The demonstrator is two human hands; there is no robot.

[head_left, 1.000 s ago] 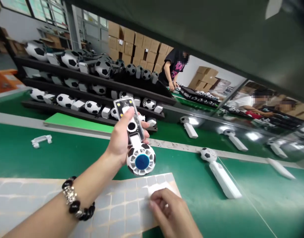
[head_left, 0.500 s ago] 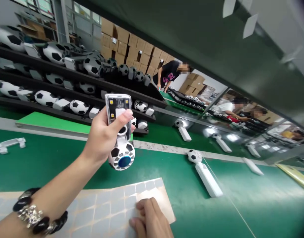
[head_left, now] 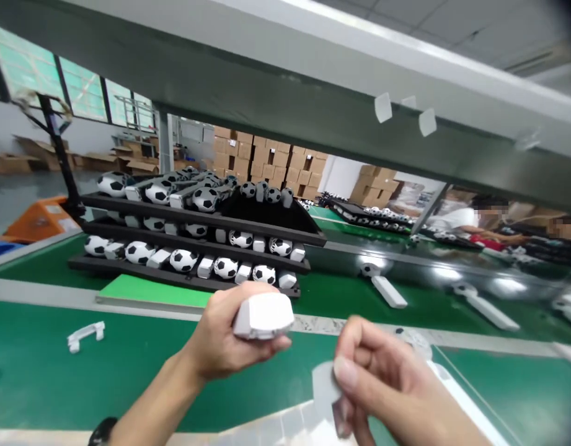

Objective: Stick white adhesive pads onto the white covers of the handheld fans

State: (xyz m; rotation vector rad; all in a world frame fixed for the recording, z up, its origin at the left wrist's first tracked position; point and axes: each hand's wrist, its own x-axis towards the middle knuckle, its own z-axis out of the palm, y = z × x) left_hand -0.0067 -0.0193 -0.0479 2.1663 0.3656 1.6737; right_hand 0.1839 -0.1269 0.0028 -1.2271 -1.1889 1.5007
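Observation:
My left hand (head_left: 215, 337) is closed around a white handheld device with a soccer-ball head (head_left: 269, 314). Its flat white end faces me, and the ball head is hidden from sight. Between the thumb and fingers of my right hand (head_left: 382, 378) is a thin translucent sticker (head_left: 325, 385), apart from the device. Below, at the bottom edge, lies the sticker sheet (head_left: 261, 428), only partly in view. Another such device (head_left: 459, 390) rests on the green bench (head_left: 164, 353), partly behind my right hand.
A small white bracket (head_left: 86, 334) lies at left on the bench. Black stacked trays (head_left: 192, 282) of soccer-ball devices stand behind a bright green board (head_left: 155, 291). A grey overhead shelf (head_left: 266, 80) crosses above, with stickers on it. People work at far right.
My left hand has turned the device so its end faces me instead of its circuit side. My right hand has risen from the sheet with a sticker. The view has tilted and shifted.

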